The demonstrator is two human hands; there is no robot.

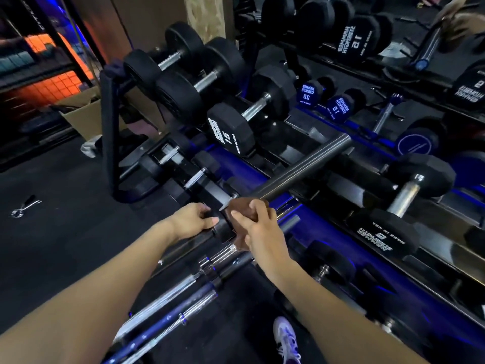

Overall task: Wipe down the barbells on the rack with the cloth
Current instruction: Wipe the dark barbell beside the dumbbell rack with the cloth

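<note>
**Bar rack, one sleeve in hand, cloth applied**

Nearest: a shoe (286,340) at the bottom edge, partly cut off. Both forearms enter from the lower corners.

Low bars (168,303): several chrome and dark shafts lie side by side, running from the lower left up toward the hands. Their near ends are cut off by the frame; how many there are is hard to count where they overlap.

Left hand (193,219): fingers curled over a black bar end (223,228), thumb showing on top. The fingertips are hidden behind it.

Right hand (258,227): closed round a brown cloth (240,210), which bunches above and hangs below the fist. The cloth sits at the near end of a dark sleeve (301,168); the meeting point itself is hidden by cloth and fingers, so whether the hand wraps the sleeve cannot be told.

The sleeve slants up and right, its far end over the rack (328,229).

Rack: black and blue-lit tiers holding dumbbells (231,130), marked 15 and others; some labels are too blurred to read.

Left floor: a small metal clip (25,206); beyond it a cardboard box (84,114).

Far: a mirror (393,27) with reversed lettering.
</note>
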